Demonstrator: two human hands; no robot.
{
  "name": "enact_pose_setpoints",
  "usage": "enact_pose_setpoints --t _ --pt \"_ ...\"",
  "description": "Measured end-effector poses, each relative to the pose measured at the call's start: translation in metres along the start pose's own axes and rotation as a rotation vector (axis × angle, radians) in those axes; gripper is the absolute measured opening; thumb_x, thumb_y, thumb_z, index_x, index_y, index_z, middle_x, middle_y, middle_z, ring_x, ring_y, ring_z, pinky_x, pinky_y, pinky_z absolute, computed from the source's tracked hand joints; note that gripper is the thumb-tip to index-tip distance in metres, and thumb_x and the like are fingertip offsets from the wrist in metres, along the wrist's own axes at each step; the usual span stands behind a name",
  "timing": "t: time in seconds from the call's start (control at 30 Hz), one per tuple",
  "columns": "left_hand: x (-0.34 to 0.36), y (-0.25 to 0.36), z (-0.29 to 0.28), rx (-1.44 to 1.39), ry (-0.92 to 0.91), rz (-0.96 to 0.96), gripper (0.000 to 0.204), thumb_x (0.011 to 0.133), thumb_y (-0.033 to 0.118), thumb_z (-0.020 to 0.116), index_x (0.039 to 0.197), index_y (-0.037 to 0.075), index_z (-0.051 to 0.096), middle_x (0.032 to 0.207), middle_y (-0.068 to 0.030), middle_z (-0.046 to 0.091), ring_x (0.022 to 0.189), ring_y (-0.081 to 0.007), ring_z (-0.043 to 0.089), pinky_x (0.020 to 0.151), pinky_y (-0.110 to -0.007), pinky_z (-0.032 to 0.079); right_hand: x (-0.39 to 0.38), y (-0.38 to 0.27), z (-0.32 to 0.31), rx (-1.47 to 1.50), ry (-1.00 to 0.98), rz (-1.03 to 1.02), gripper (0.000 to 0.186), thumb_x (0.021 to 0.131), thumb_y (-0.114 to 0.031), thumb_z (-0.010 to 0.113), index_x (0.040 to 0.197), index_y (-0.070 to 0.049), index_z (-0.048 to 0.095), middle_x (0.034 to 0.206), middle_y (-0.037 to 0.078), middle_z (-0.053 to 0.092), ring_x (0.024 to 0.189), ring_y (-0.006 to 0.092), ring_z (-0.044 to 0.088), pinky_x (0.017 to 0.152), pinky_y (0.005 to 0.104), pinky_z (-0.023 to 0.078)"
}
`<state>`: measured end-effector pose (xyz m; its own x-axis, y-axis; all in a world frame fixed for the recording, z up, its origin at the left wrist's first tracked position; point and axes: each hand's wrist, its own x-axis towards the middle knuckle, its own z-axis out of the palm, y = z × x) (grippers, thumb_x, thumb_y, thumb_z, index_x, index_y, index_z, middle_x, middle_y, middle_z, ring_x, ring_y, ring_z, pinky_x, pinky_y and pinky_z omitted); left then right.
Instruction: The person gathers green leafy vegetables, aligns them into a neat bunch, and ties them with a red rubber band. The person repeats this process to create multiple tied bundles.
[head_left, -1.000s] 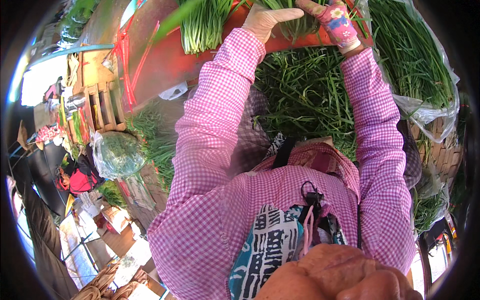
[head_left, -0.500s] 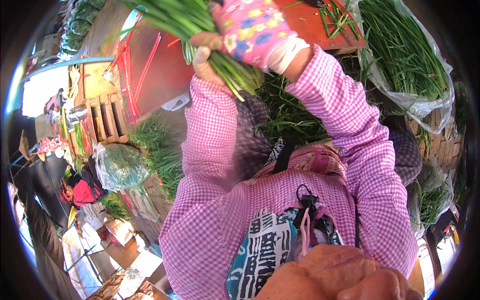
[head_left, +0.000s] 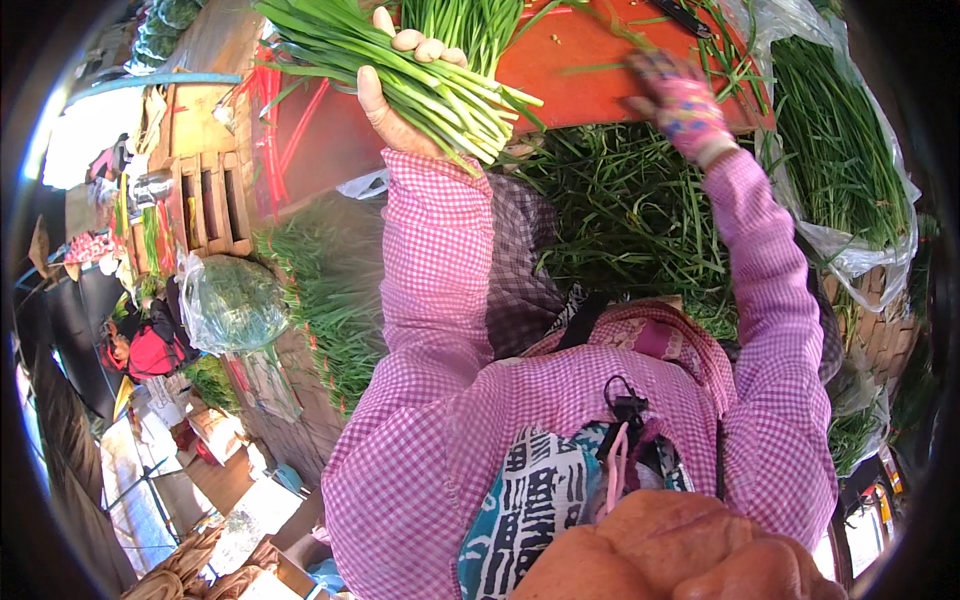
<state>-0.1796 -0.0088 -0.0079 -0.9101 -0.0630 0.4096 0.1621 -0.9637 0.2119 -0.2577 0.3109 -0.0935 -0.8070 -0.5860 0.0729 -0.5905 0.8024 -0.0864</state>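
Observation:
My left hand, pale at the fingers, is closed around a bunch of long green leafy stalks, pale ends pointing right. Behind it another bunch lies on the red board. My right hand, in a pink floral glove, is over the board's front right, fingers apart, with blurred loose blades near the fingertips. A dark-handled knife and scattered cut blades lie at the board's back right. Below the board is a dark heap of loose greens, close to my lap.
At right, an open plastic bag holds long greens. At left are red ties, a wooden pallet, a bagged bundle and more greens. A red-and-black bag sits farther left.
Both hands met on a bunch and lifted it leftward. Now my left hand alone holds it, while my right hand has let go and moved right over the board.

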Motion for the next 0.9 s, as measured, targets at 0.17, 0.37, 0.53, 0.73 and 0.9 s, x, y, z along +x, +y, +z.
enact_pose_setpoints --t 0.17,0.37,0.53,0.73,0.9 --pt "0.0 0.004 -0.002 -0.032 0.035 -0.002 0.074 0.099 0.033 0.065 0.159 0.006 0.032 0.12 -0.0031 0.06 0.105 -0.0178 0.058 0.107 -0.04 0.043 -0.056 0.034 -0.035 -0.46 -0.248 0.297 0.052 0.101 -0.048 0.055 0.144 -0.019 0.057 0.146 0.009 0.058 0.131 0.0331 0.057 0.11 0.0509 0.044" --pt "0.003 -0.007 -0.004 0.04 0.072 -0.07 0.076 0.098 0.035 0.064 0.16 0.007 0.029 0.12 -0.0042 0.059 0.105 -0.0187 0.058 0.106 -0.042 0.045 0.007 -0.009 -0.038 -0.004 0.174 0.026 0.027 0.102 -0.031 0.053 0.116 -0.015 0.069 0.109 0.012 0.072 0.094 0.0336 0.07 0.079 0.0465 0.057" --pt "0.004 -0.018 0.011 0.042 0.068 -0.12 0.076 0.1 0.036 0.06 0.161 0.008 0.026 0.12 -0.0047 0.058 0.105 -0.0188 0.058 0.105 -0.046 0.046 0.054 0.054 -0.013 -0.142 0.103 0.412 0.029 0.102 -0.026 0.047 0.107 -0.01 0.071 0.103 0.018 0.074 0.094 0.0382 0.071 0.08 0.0507 0.057" --pt "0.001 -0.038 0.022 0.154 0.271 -0.128 0.05 0.098 0.033 0.061 0.143 0.014 0.054 0.111 -0.0086 0.068 0.099 -0.0249 0.063 0.096 -0.045 0.053 0.02 0.089 -0.006 -0.177 -0.013 0.312 0.023 0.094 -0.026 0.057 0.103 -0.013 0.073 0.105 0.014 0.075 0.097 0.0375 0.072 0.081 0.0496 0.057" --pt "0.005 -0.048 0.02 0.219 0.436 -0.143 0.041 0.095 0.035 0.063 0.124 0.006 0.063 0.105 -0.0102 0.07 0.093 -0.0265 0.066 0.089 -0.045 0.056 -0.051 0.072 -0.037 0.111 -0.019 0.483 0.029 0.096 -0.039 0.06 0.105 -0.013 0.07 0.103 0.015 0.074 0.1 0.038 0.069 0.083 0.049 0.056"
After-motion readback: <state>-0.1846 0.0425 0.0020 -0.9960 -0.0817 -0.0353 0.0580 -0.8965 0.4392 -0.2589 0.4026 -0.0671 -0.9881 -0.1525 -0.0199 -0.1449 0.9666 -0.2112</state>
